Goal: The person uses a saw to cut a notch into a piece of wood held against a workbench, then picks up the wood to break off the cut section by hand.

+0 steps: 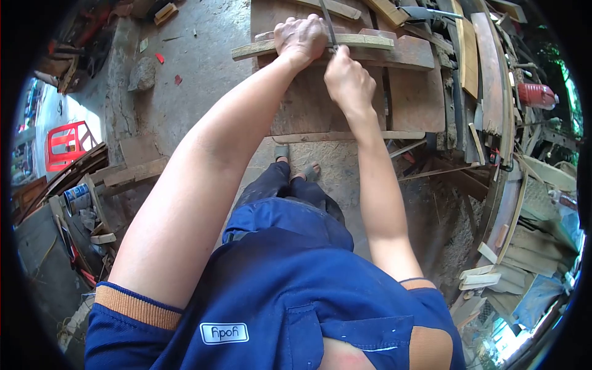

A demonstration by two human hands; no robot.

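A pale wooden strip [256, 49] lies crosswise over reddish-brown wood blocks [414, 53] on a low wooden bench [308, 111]. Near the strip's middle, my left hand [301, 37] is closed on it from above. Just to its right, my right hand [349, 80] is closed around the near end of a thin dark blade-like tool [327, 21]. That tool crosses the strip and runs away toward the top edge of the view. Its handle is hidden inside my fingers.
Planks [490, 74] and scrap wood are piled along the right side, with a red plastic bottle [536, 95] beyond. A red plastic chair [68, 145] and a blue can [76, 198] are at the left. My feet are on the dusty floor [209, 68] behind the bench.
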